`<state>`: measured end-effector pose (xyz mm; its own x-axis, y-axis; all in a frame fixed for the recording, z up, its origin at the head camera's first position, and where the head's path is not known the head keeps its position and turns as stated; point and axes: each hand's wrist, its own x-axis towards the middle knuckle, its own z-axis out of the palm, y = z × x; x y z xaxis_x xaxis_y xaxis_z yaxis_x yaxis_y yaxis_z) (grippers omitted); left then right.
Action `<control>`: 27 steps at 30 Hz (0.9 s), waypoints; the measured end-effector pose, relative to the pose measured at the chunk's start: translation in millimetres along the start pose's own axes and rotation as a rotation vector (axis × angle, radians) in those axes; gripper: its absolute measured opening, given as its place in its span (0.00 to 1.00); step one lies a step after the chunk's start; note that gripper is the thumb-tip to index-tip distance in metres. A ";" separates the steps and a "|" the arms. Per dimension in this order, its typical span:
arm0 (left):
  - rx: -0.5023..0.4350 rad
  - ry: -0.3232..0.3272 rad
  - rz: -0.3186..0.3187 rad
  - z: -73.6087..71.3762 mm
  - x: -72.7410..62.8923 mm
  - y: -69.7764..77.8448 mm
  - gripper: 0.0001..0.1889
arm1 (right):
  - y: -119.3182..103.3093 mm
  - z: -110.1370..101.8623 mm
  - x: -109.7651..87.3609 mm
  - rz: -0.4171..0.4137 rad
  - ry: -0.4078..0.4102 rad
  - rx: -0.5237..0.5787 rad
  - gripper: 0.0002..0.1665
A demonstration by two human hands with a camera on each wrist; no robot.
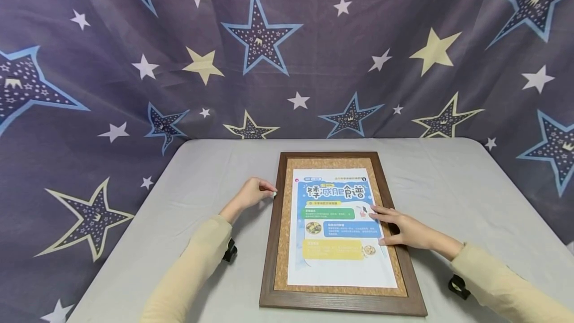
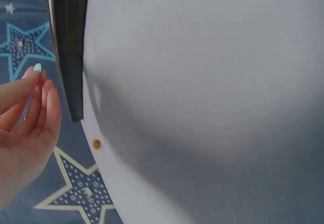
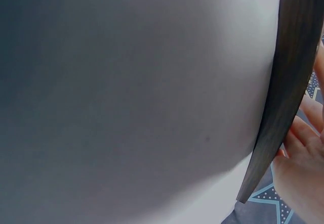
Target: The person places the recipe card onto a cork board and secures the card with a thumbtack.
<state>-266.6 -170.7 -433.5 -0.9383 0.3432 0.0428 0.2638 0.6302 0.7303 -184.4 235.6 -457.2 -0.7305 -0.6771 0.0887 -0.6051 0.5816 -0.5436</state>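
A brown wooden-framed cork board (image 1: 343,301) lies flat on the table, with a printed paper poster (image 1: 341,273) on its cork. A pink pin (image 1: 296,180) is at the poster's top left corner and a black pin (image 1: 363,179) at its top right. Beside the frame's left edge, my left hand (image 1: 251,193) pinches a small mint-green push pin (image 2: 38,68) between thumb and fingertips. My right hand (image 1: 405,230) rests across the frame's right side, its fingers spread and their tips on the poster's right edge. Only part of that hand shows past the frame in the right wrist view.
The grey-covered table (image 1: 215,168) extends around the board. Behind it hangs a dark curtain (image 1: 314,74) patterned with stars. A small orange-brown round spot (image 2: 96,144) shows near the table's edge in the left wrist view; its kind is unclear.
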 end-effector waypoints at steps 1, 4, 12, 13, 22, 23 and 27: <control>-0.005 -0.007 0.002 0.8 -0.5 2.7 0.06 | -0.2 -0.2 0.2 0.005 -0.004 0.003 0.40; -0.001 -0.030 0.021 3.4 -2.4 10.0 0.06 | -0.3 -0.7 0.5 0.018 -0.015 0.015 0.41; -0.014 -0.075 0.020 12.6 -2.1 21.6 0.06 | 0.3 -0.9 0.5 0.027 -0.023 0.023 0.41; -0.023 -0.082 0.020 13.9 -2.0 22.4 0.06 | 0.5 -1.0 0.5 0.026 -0.023 0.023 0.41; -0.048 -0.127 0.029 23.2 -4.4 33.9 0.05 | 1.1 -1.0 1.0 0.018 -0.020 0.022 0.40; -0.048 -0.133 0.027 24.5 -4.3 34.9 0.05 | 1.0 -1.1 1.0 0.019 -0.021 0.023 0.40; -0.059 -0.160 0.023 30.5 -3.8 39.8 0.05 | 0.4 -1.1 0.7 0.019 -0.021 0.022 0.40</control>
<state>-245.7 -125.7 -425.4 -0.8835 0.4661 -0.0458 0.2663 0.5803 0.7696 -185.5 235.8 -456.5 -0.7349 -0.6754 0.0612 -0.5840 0.5843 -0.5635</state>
